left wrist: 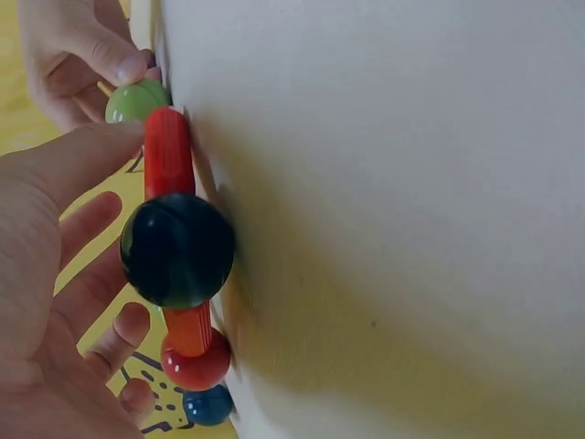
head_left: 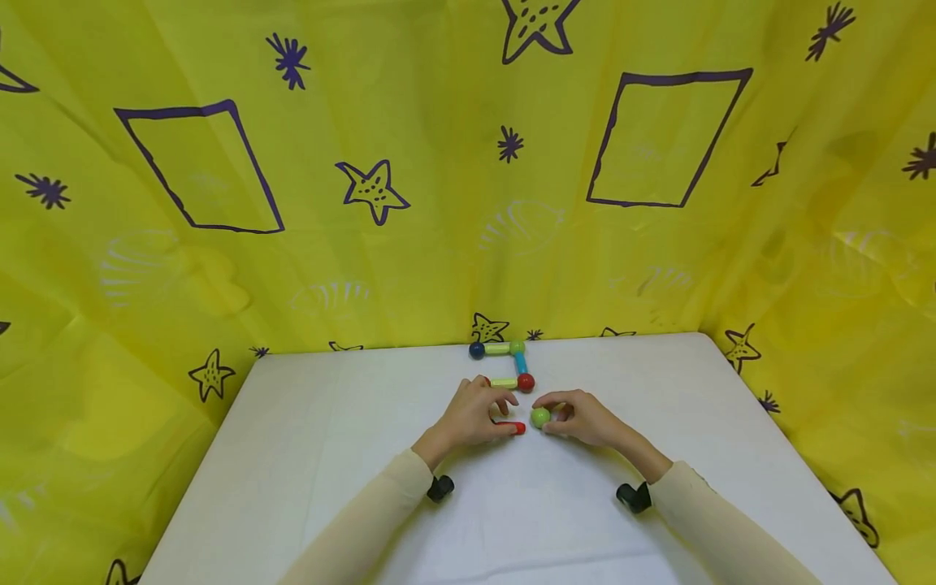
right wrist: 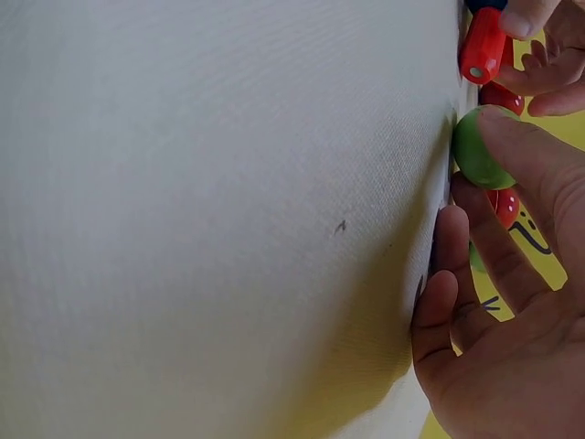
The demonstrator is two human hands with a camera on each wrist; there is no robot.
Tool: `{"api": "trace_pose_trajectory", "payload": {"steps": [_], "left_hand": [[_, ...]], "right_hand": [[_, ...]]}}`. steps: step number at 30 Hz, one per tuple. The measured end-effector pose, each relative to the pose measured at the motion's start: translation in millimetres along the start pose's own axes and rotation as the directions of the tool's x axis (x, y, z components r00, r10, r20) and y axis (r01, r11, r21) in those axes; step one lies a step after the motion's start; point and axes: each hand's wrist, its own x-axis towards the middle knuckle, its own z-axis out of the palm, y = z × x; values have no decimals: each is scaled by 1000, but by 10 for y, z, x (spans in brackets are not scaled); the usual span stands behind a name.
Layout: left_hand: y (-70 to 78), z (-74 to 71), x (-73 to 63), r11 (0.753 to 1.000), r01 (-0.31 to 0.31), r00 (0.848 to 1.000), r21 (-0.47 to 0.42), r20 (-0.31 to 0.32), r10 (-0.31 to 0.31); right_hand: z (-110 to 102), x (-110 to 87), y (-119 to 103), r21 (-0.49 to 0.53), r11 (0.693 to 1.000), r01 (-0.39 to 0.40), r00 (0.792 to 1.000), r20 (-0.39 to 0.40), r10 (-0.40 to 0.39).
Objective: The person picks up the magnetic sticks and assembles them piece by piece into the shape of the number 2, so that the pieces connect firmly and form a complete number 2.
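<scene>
A red rod (head_left: 517, 428) lies on the table, one end at a dark ball (left wrist: 178, 250). My left hand (head_left: 478, 413) is over them, its thumb touching the rod and its other fingers loosely spread. Just right of the rod's free end, my right hand (head_left: 585, 418) pinches a green ball (head_left: 540, 418) between thumb and fingers. Behind the dark ball, an orange rod (left wrist: 189, 329) leads to a red ball (left wrist: 196, 358); the left hand hides this stretch in the head view.
Farther back, the chain has a yellow-green rod (head_left: 504, 383), a red ball (head_left: 526, 382), a blue rod (head_left: 521, 363), a green ball (head_left: 517, 347), another yellow-green rod (head_left: 498, 349) and a dark blue ball (head_left: 477, 350). A yellow patterned curtain (head_left: 439, 268) borders the white table (head_left: 329, 422).
</scene>
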Motion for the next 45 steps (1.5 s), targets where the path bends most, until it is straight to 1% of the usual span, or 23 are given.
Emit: {"api": "trace_pose_trajectory", "payload": {"steps": [4, 8, 14, 22, 27, 35, 39, 45], "left_hand": [[6, 30, 5, 998, -19, 1000, 59, -5, 19], [19, 41, 6, 994, -24, 1000, 103, 7, 23], [56, 41, -5, 993, -15, 1000, 115, 28, 12], [44, 65, -21, 997, -2, 1000, 81, 8, 2], [28, 70, -38, 1000, -3, 1000, 25, -20, 4], [14, 71, -61, 999, 20, 999, -42, -38, -22], [15, 68, -62, 998, 25, 999, -58, -37, -27], [6, 70, -56, 998, 23, 999, -55, -38, -25]], "right_hand": [[-8, 3, -7, 2, 1000, 2, 1000, -1, -2], [-12, 1, -11, 0, 1000, -7, 1000, 0, 7], [4, -6, -1, 2, 1000, -25, 1000, 4, 25], [12, -3, 0, 13, 1000, -19, 1000, 1, 19], [12, -6, -1, 7, 1000, -19, 1000, -2, 19], [8, -18, -7, 9, 1000, -28, 1000, -5, 28], [4, -17, -13, 12, 999, -32, 999, -3, 32], [10, -22, -14, 27, 999, -27, 1000, 5, 26]]}}
